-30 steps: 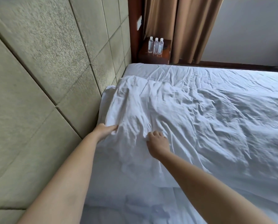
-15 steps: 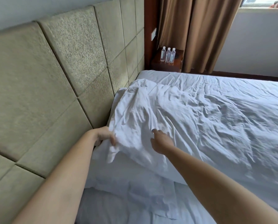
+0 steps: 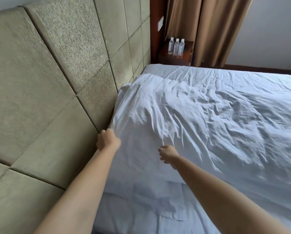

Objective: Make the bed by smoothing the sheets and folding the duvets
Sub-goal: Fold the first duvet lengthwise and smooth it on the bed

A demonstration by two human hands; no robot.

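Observation:
A crumpled white duvet (image 3: 200, 119) covers most of the bed, its top edge lying along the headboard. My left hand (image 3: 107, 140) grips the duvet's top edge right beside the headboard, fingers curled into the cloth. My right hand (image 3: 167, 153) pinches a fold of the duvet a little to the right, and creases fan out from its fingers. The white bottom sheet (image 3: 141, 211) shows below the duvet's near edge and again at the far end of the bed.
A padded olive headboard (image 3: 53, 98) fills the left side. At the far corner a dark wooden nightstand (image 3: 163, 56) carries three water bottles (image 3: 176, 46). Brown curtains (image 3: 207, 27) hang behind it, next to a white wall (image 3: 268, 34).
Half a second ago both hands held the duvet's edge lifted and bunched. Now the edge lies lower and flatter, drawn toward the headboard, with my hands farther apart.

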